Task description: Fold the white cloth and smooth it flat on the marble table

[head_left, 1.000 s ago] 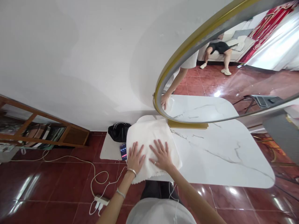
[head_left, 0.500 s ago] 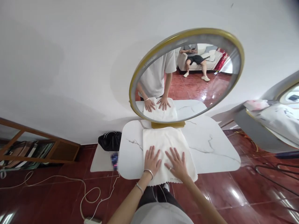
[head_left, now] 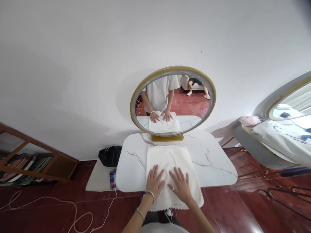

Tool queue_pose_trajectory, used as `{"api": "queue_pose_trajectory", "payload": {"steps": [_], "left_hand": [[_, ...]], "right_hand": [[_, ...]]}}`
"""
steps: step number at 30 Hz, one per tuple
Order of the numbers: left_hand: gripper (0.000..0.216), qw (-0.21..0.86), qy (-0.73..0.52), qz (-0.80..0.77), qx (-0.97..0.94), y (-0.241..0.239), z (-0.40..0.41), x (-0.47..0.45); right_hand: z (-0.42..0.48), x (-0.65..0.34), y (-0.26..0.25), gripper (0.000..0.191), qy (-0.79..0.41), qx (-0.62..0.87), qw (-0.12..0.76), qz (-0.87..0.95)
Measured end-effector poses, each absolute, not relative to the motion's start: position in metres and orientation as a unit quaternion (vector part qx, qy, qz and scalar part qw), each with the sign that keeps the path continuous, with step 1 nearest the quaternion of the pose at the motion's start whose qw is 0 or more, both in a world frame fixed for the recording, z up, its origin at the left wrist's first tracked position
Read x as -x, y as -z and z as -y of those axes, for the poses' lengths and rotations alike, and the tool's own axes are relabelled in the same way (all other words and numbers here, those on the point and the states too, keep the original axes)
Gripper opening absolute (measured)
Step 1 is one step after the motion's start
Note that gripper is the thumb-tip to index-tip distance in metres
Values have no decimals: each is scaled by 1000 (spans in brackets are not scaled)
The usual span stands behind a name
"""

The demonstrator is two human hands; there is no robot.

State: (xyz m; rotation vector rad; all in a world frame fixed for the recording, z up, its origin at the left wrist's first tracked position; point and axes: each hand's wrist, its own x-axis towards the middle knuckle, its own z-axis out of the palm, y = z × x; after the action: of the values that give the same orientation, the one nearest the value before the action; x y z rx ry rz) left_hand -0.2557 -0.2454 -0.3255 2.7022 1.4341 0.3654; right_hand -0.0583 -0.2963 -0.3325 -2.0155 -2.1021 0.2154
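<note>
A white cloth [head_left: 167, 158] with scalloped edges lies spread on the marbled white table [head_left: 209, 170], its near edge hanging past the table's front. On the cloth's left half rests my left hand [head_left: 155, 183], flat with fingers spread and a bangle at the wrist. My right hand [head_left: 180, 186], wearing a ring, lies flat on the right half, fingers also apart. Neither hand grips anything. Behind the cloth stands a round gold-rimmed mirror [head_left: 170, 106] on a gold base [head_left: 167, 138], reflecting both hands and the cloth.
A black bag [head_left: 110, 156] sits on a low white surface [head_left: 97, 181] at the left. White cables [head_left: 70, 202] run over the red tiled floor. At the far left is a wooden cabinet [head_left: 60, 165]. Another table holding a white bag [head_left: 279, 139] stands right; a seated person appears reflected.
The camera view has shifted, so the mirror looks smaller and lower and the table sits lower in view. Both hands remain flat on the cloth.
</note>
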Motion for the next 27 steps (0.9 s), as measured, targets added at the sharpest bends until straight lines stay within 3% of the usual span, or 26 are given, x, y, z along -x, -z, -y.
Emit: {"api": "queue_pose_trajectory", "payload": {"steps": [6,11,14,19,27], "left_hand": [[53,45,-117,-530,-839,323,251,304],[38,116,-179,-707,-674,314,207,331],[32,158,-220,-768,-580,307,167,348],[18,222,-246,-718,-612,299,126,365],[53,259,-227,-669,-659,303,128,375]], "right_hand": [[279,98,314,62,-180,633,98,746],[251,119,301,58,-232,611,88,752],[239,128,315,59,-222,604,104,758],[221,136,363,66,-138,588,136,785],[225,159,376,52,-30,635,187,749]]}}
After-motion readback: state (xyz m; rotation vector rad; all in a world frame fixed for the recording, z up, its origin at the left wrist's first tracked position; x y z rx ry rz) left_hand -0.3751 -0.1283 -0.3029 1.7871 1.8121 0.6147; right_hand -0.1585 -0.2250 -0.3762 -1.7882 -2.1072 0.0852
